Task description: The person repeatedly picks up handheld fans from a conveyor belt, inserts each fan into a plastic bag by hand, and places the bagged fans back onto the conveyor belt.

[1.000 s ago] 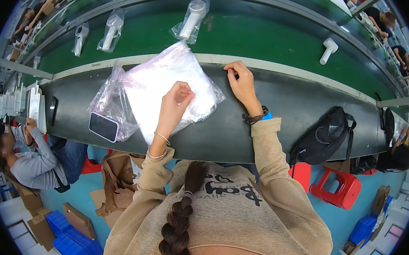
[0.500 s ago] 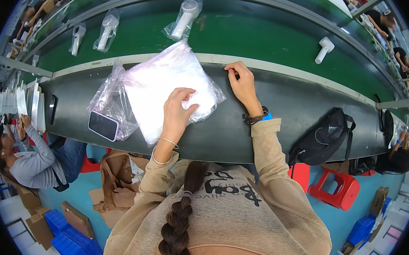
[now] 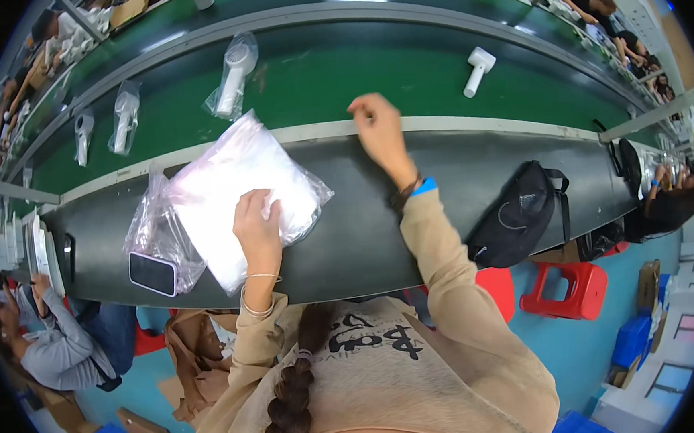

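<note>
fingers of the left hand [image 3: 257, 223] are pinching into the stack of clear plastic bags [image 3: 237, 192], which is lying on the dark grey workbench [image 3: 441, 186] just in front of the person. this looks like the step of peeling one bag off the pile. the right hand [image 3: 377, 126] is lifting over the bench's far edge, fingers loosely curled and holding nothing that shows. judging from this, the next move is calling for separating a single thin sheet without dragging the pile, while the free hand is reaching toward the green conveyor belt [image 3: 353, 79]. an unbagged white handheld device [image 3: 477, 69] is riding there, well apart from a bagged white device [image 3: 232, 76]. a phone [image 3: 152, 273] is resting beside the stack, a black waist bag [image 3: 520, 212] is sitting to the right, and a red stool [image 3: 569, 291] is standing on the blue floor [image 3: 605, 335].
</note>
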`<state>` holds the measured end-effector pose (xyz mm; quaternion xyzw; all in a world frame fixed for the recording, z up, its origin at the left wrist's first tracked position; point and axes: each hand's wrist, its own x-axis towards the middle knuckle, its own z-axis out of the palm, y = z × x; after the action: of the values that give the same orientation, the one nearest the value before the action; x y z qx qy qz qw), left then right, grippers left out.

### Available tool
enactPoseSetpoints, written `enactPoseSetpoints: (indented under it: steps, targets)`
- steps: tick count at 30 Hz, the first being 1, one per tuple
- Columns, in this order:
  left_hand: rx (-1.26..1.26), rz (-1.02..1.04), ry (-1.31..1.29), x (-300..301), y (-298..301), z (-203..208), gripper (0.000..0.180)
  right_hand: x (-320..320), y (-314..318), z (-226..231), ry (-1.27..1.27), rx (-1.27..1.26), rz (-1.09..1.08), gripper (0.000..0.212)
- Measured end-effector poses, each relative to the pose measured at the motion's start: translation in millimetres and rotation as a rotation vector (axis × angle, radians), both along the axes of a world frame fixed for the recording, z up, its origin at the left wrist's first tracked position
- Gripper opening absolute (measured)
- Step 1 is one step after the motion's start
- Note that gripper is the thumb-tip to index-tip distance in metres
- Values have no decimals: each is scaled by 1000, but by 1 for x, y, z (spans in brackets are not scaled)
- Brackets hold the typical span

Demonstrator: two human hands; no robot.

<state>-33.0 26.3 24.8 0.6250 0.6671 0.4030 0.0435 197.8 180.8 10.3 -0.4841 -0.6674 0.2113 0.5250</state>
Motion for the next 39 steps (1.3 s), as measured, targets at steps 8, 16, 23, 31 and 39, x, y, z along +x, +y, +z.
enactPoseSetpoints:
  steps: [8,16,23,31,39]
  targets:
    - [-55,-49,-1,2,-9,15,46,193,156,17,-1211,130,-724,43]
    - [-103,-158,-371,-3,-5,29,15,262,181,32,-1303,-230,-585,47]
    - [-151,-171,-306,-10,0,27,18,149,79,105,-268,-203,-253,44]
    - [-207,-235,-592,-29,-2,33,23,-53,-118,74,376,-88,172,61]
    - [-217,-277,-704,-41,-7,51,23,-90,-152,31,305,326,20,72]
